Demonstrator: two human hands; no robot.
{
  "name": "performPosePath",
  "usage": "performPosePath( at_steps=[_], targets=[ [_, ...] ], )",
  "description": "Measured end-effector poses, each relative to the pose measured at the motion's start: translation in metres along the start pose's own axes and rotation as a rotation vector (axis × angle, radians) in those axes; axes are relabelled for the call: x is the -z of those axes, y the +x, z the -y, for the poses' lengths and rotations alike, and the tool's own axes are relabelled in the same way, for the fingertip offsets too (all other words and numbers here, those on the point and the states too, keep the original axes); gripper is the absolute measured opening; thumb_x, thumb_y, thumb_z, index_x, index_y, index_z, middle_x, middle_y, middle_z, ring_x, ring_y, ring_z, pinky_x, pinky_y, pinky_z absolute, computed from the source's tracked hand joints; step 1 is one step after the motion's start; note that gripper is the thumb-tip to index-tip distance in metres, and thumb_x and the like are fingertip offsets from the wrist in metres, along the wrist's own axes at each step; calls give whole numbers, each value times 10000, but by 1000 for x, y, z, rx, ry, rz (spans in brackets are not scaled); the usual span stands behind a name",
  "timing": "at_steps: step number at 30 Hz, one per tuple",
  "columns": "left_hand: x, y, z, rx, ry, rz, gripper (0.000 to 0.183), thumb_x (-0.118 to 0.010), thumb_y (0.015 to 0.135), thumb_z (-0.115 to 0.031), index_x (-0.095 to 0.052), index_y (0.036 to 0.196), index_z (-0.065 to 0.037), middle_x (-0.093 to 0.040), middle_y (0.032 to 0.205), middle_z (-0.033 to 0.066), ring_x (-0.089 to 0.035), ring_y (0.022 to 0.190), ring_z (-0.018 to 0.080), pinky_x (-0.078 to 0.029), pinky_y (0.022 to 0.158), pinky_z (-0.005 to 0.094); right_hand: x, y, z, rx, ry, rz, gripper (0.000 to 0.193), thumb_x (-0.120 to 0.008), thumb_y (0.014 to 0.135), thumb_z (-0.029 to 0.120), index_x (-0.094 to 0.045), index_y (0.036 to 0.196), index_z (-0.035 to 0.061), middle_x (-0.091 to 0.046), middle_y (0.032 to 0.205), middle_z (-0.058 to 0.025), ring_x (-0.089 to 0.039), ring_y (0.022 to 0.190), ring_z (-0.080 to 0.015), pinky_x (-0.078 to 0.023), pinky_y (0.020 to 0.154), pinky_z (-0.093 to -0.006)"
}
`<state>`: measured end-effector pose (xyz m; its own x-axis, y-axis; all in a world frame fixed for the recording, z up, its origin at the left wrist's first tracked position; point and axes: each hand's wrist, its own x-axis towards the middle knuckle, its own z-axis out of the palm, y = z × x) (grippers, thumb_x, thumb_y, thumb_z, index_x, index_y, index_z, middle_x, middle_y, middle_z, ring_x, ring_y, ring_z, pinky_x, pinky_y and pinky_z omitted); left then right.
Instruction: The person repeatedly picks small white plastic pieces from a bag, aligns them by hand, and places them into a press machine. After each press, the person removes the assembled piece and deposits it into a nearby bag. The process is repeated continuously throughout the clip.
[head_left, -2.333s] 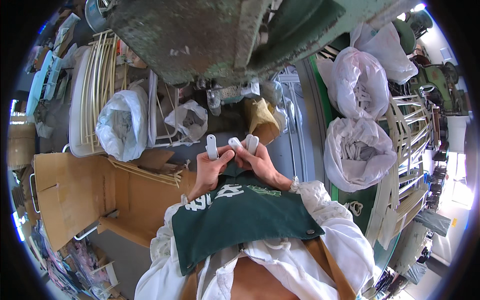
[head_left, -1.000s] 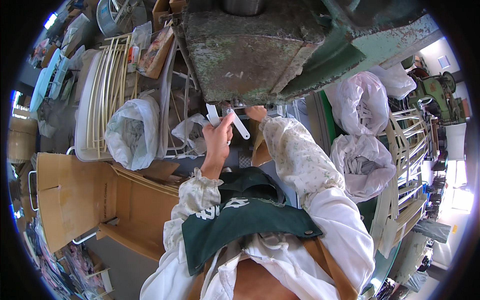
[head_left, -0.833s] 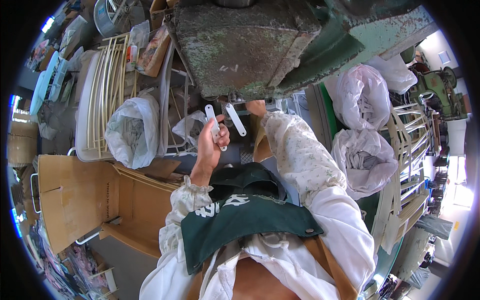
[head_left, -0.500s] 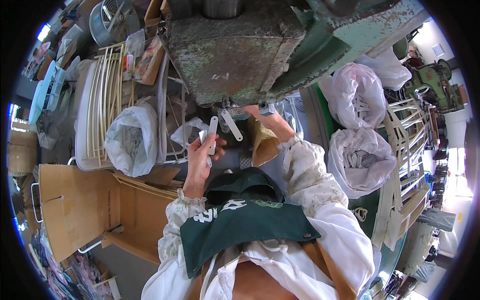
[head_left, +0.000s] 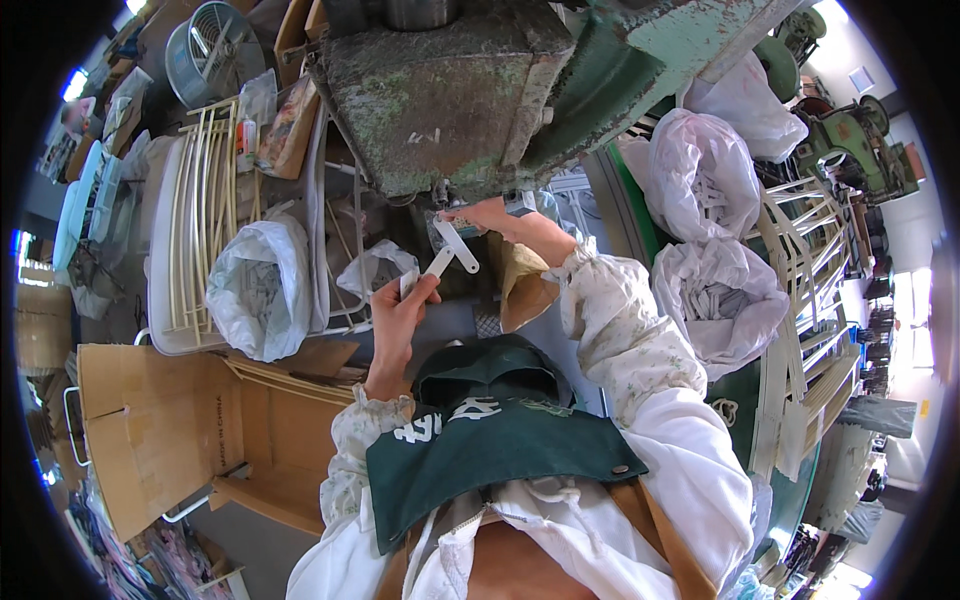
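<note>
My left hand (head_left: pixel 398 318) is closed on white flat strips, thumb and fingers pinching them. One held strip (head_left: pixel 437 263) points up and right, its tip meeting or overlapping another white strip (head_left: pixel 459 250). That other strip has a rounded end with a small hole and slants down from beneath the green, worn press machine (head_left: pixel 440 110). My right hand (head_left: pixel 505 225) reaches in from the right under the press, its fingers closed at the upper end of the slanting strip. The fingertips are partly hidden there.
White bags of strips stand left (head_left: pixel 258 290) and right (head_left: pixel 717 305). An open cardboard box (head_left: pixel 160 430) lies lower left. Pale rods (head_left: pixel 200 220) lie at the left, and a brown paper-like piece (head_left: pixel 527 288) hangs below my right hand. The press overhangs both hands.
My right hand has moved left to the slanting strip's upper end. My left hand has tilted its strip rightward to that strip. The slanting strip has shifted slightly left and up.
</note>
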<state>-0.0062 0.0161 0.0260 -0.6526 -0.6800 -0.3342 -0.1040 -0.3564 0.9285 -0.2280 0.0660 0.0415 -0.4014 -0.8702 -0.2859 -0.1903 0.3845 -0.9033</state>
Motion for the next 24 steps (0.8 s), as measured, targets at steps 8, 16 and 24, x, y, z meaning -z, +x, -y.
performPosePath(
  at_steps=[8,16,24],
  targets=[
    [3,-6,-5,-38,77,-15,239,-678,839,-168,-624,660,-19,-452,515,-57,-323,447,4,-187,431,213,-6,-6,27,-133,-34,-9,257,-743,786,283,-653,789,43,-564,650,51,-492,600,-93,-412,538,-280],
    [5,-3,-10,-135,318,181,215,-692,815,-177,-650,677,-17,-545,549,-29,-371,452,11,-228,418,209,-4,-68,6,501,-242,-42,191,-783,698,131,-674,817,27,-652,748,-122,-642,690,-246,-495,664,-340],
    [-25,-20,1,-95,-417,-112,198,-690,840,-112,-674,974,34,-507,614,-68,-320,485,0,-198,444,186,-47,-104,3,93,470,-167,126,-714,814,87,-701,850,-33,-671,751,-36,-587,689,-77,-477,628,-243]
  ],
)
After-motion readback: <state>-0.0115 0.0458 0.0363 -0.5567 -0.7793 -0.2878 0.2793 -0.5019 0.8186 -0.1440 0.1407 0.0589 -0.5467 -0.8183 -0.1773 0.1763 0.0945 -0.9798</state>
